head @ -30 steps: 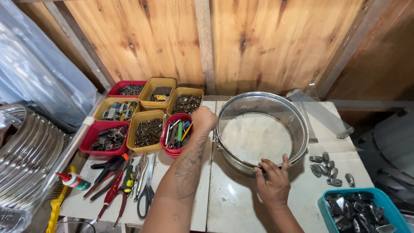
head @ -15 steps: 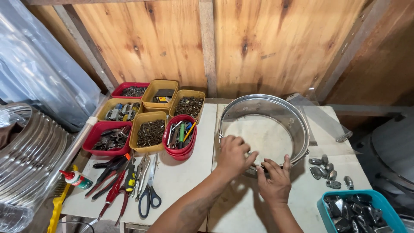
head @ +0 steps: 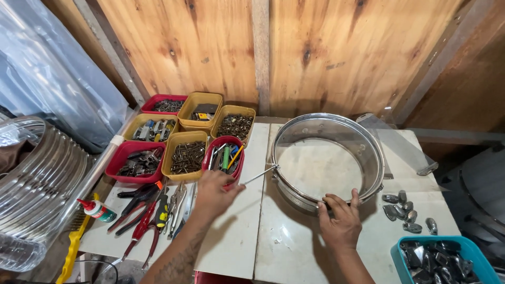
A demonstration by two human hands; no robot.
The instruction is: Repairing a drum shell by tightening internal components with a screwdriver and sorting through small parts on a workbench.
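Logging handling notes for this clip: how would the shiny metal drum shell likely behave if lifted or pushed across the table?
The drum shell looks like rigid chromed metal, so probably stiff rather than floppy. Being an open hoop, it may be fairly light for its size. Its polished wall could be slippery; the right hand grips the near rim. Lying flat on the table, it would likely slide, not roll.

Quick count: one chrome drum shell (head: 327, 158). Seven small trays far left: three red (head: 129, 162), four yellow (head: 185, 152). One teal bin (head: 405, 251) near right. Six loose metal lugs (head: 405, 210) right of shell. One glue bottle (head: 97, 210) near left.
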